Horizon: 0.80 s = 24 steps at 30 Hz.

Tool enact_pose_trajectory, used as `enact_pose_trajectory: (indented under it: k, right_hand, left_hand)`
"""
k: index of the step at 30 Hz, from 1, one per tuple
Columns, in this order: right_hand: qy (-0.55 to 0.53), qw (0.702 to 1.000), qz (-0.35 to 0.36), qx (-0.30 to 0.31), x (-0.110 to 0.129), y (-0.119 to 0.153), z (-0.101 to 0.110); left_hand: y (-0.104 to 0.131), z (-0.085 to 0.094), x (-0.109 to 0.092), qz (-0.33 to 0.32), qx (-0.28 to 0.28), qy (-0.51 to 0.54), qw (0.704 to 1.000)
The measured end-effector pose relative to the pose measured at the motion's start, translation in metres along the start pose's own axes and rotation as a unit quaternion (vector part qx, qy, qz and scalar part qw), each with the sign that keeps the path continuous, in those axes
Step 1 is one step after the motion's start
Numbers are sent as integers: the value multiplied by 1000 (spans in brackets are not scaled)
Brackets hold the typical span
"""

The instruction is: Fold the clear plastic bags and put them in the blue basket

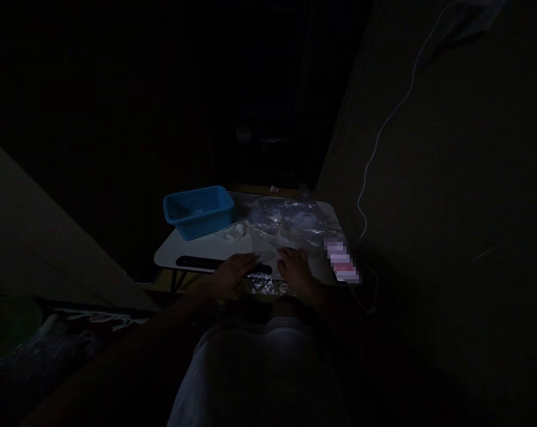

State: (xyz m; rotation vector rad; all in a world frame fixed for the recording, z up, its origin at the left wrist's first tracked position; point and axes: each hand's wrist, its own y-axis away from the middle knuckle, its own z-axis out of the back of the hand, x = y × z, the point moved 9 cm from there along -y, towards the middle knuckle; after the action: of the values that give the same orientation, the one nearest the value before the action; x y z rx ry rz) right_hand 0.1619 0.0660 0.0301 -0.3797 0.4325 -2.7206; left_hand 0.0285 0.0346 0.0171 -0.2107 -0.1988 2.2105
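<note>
At the near edge of a small white table [165, 254], a piece of clear plastic [264, 256] lies between the person's two hands, with crinkled film showing below the edge. The left hand [235, 274] is at its left side and the right hand [296, 268] at its right, both palm down with fingers directed inward; whether either pinches the film cannot be told in the dim light. Beyond them spreads a heap of crumpled clear plastic [295, 216]. A blue basin [201, 228] stands upright at the far left of the tabletop, with a small whitish bundle [236, 232] just beside it. A dark strip [199, 262] runs along the near edge, partly behind the left hand. At the right edge lies a pixelated oblong object [340, 261]; above it, a white cable [366, 172] hangs along the wall.
</note>
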Motion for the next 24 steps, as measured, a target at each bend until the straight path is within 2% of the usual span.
enact_pose_trajectory:
  k: [5,10,15,24]
  right_hand:
    - [-40,999,16,21,5,-1,1]
    - [-67,995,74,26,-8,2,6]
    - [-72,990,120,28,-8,2,4]
    - [-75,986,144,38,17,-4,5]
  left_hand:
    - [-5,-8,1,-7,-2,-23,1000]
    - [-2,-16,2,-16,-16,-3,1000]
    - [-3,-12,3,4,-25,3,1000]
    - [-16,-4,19,72,-13,-13,997]
